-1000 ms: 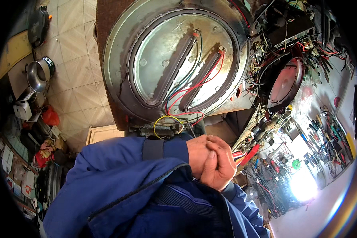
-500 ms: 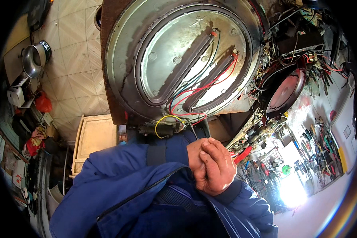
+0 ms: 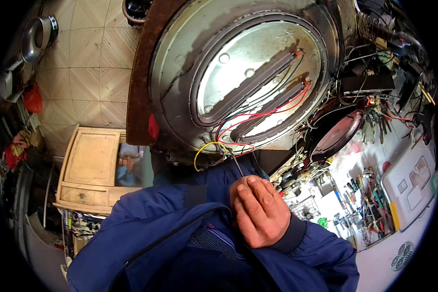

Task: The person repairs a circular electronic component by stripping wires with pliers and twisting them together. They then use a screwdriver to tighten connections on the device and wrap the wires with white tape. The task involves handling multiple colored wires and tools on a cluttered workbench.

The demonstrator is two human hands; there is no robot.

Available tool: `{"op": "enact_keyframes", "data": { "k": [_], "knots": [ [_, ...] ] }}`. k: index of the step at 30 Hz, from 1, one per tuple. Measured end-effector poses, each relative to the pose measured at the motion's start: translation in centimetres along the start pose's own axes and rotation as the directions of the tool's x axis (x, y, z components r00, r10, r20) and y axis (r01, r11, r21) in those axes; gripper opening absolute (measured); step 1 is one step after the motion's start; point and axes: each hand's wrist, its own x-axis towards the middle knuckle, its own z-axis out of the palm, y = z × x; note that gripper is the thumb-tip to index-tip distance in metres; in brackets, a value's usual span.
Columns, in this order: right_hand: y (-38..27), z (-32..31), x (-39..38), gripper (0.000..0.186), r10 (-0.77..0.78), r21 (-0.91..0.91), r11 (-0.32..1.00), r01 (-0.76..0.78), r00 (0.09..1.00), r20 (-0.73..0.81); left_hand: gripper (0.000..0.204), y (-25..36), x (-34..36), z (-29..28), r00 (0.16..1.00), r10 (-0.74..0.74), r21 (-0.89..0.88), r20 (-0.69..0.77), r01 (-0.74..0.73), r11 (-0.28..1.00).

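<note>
My two hands are closed together in front of my jacket. My right hand [image 3: 264,211] wraps over my left hand [image 3: 237,187], whose fingers are mostly hidden. A thin grey strand [image 3: 237,164], cord or rod I cannot tell, runs from their top up to a bunch of wire ends. Beside those ends a yellow wire [image 3: 197,156] loops. Beyond lies a large round metal heating plate [image 3: 231,63] with a raised brown ring and two brown bars. Red wires [image 3: 272,111] and dark blue-green wires cross it from the bars' far ends toward my hands.
The plate rests on a brown tabletop [image 3: 140,92]. A wooden cabinet [image 3: 90,155] stands to the left on the tiled floor. Tangled wires and a round dark pan [image 3: 338,136] crowd the right, with hand tools [image 3: 365,199] nearer me. A white panel [image 3: 411,187] is at far right.
The view has shifted, so the plate sits further right and the cabinet shows more. My hands stay clasped, the right fingers slightly lower over the left. A red handle beside them has gone from sight.
</note>
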Motion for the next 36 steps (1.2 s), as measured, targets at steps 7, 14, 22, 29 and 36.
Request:
{"op": "enact_keyframes", "data": {
  "k": [7, 14, 22, 29, 36],
  "knots": [
    [0.1, -0.1, 0.4, 0.017, -0.184, -0.090, 0.978, 0.190, 0.981, 0.068, 0.023, -1.0, 0.5, 0.6, 0.984, 0.151, 0.102, -0.099, -0.141, 0.985],
    [1.1, 0.1, -0.9, 0.033, 0.090, 0.222, 0.973, -0.067, 0.992, -0.092, 0.022, 1.6, 3.6, 0.8, 0.925, 0.298, 0.294, 0.236, -0.360, 0.885],
    [-1.2, 2.8, -3.4, 0.048, 0.641, 0.552, 0.721, -0.418, 0.706, -0.301, 0.035, 5.6, 7.8, -0.7, 0.623, -0.077, 0.173, 0.778, -0.095, 0.980],
    [-3.8, 3.8, -3.2, 0.044, 0.972, 0.925, -0.026, -0.380, 0.208, 0.113, 0.019, 5.8, 8.9, 1.0, 0.263, -0.504, 0.542, 0.823, -0.100, 0.834],
    [-4.5, 4.4, -2.7, 0.029, 0.960, 0.839, 0.228, -0.494, 0.257, -0.110, 0.018, 6.0, 7.2, 0.0, 0.469, -0.386, 0.477, 0.794, -0.088, 0.874]
  ]
}}
